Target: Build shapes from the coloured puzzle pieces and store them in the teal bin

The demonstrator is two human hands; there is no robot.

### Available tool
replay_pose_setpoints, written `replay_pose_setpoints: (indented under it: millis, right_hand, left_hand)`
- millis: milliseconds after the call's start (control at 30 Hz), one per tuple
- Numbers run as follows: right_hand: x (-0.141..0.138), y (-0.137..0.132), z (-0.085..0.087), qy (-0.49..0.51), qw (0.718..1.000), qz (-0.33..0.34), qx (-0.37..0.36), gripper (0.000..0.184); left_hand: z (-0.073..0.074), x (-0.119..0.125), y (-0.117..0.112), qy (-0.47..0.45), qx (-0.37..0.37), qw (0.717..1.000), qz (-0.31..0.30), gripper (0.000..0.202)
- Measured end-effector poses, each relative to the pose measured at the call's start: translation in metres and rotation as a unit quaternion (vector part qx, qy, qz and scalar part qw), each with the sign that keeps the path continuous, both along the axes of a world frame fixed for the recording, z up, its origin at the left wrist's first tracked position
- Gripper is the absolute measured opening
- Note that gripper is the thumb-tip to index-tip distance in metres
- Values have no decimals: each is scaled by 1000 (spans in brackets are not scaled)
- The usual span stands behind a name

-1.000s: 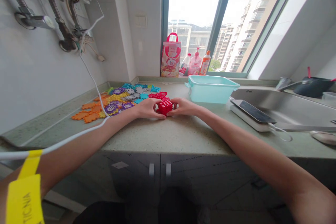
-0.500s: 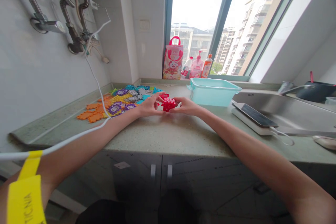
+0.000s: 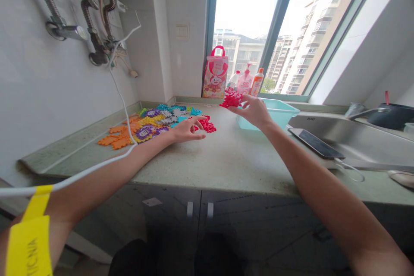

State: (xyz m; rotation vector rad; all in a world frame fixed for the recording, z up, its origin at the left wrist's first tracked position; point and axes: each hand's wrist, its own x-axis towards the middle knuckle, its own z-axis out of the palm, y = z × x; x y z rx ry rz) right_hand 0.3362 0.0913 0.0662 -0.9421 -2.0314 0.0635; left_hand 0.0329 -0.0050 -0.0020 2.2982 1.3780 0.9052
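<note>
My right hand is closed on a red cube of interlocking building pieces, held up above the counter just left of the pale turquoise tub. My left hand lies low over the counter, thumb and fingers apart, holding nothing. Right beside its fingertips are loose red interlocking pieces, partly hidden behind the fingers. To the left, a spread of notched pieces covers the counter: orange ones, purple ones, and yellow, grey and blue ones.
A white cable runs across my left forearm. On the right are a phone and a steel sink. Along the window stand a pink-and-red bag, a pink pump bottle and an orange-capped bottle.
My right hand has lifted the red cube up and to the right, toward the tub. My left hand has come off it, its fingers now apart beside the loose red pieces.
</note>
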Motion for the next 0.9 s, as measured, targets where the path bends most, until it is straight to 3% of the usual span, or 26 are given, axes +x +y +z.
replay_pose_setpoints:
  millis: [233, 467, 900]
  right_hand:
    - [38, 28, 11, 46, 989, -142, 18, 60]
    - [66, 52, 1, 18, 969, -244, -27, 63]
    - [78, 76, 0, -34, 959, -261, -103, 75]
  left_hand:
    - [-1, 0, 0, 15, -4, 1000, -2, 85]
    - [-1, 1, 1, 37, -9, 999, -10, 80]
    - [-4, -1, 4, 58, -4, 998, -14, 79]
